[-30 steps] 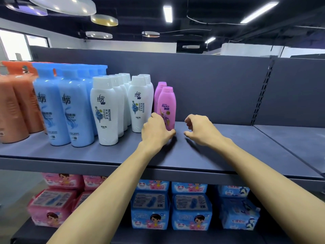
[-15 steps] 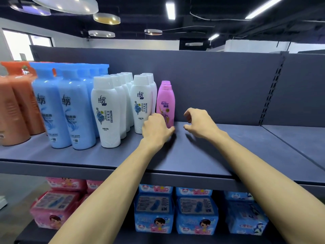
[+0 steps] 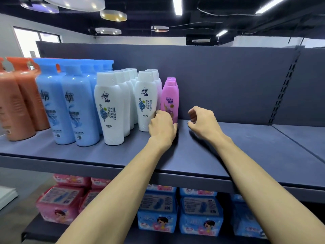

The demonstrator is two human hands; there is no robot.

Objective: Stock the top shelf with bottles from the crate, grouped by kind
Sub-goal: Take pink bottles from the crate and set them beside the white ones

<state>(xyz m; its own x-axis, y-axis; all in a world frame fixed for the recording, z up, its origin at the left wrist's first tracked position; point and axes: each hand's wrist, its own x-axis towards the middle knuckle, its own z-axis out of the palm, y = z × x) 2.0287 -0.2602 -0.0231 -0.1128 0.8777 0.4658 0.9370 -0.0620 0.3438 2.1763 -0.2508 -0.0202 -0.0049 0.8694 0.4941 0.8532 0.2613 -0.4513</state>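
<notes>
On the grey top shelf (image 3: pixel 246 148) the bottles stand grouped by kind: orange bottles (image 3: pixel 15 106) at far left, then blue bottles (image 3: pixel 77 111), then white bottles (image 3: pixel 112 110). A pink Rejoice bottle (image 3: pixel 170 99) stands upright just right of the white ones, with more pink caps lined up behind it. My left hand (image 3: pixel 162 126) wraps the pink bottle's base from the front, hiding its bottom. My right hand (image 3: pixel 202 120) hovers just right of it, fingers loosely curled and holding nothing. No crate is in view.
The shelf's grey back panel (image 3: pixel 228 81) rises behind the bottles, with a slotted upright (image 3: pixel 284 88) at right. The shelf surface runs bare to the right of the pink bottles. Below are blue packs (image 3: pixel 200 213) and pink packs (image 3: pixel 59 203).
The front pink bottle has shifted back and left, now in line with the pink ones behind it. My left hand stayed at its base; my right hand lifted slightly off the shelf.
</notes>
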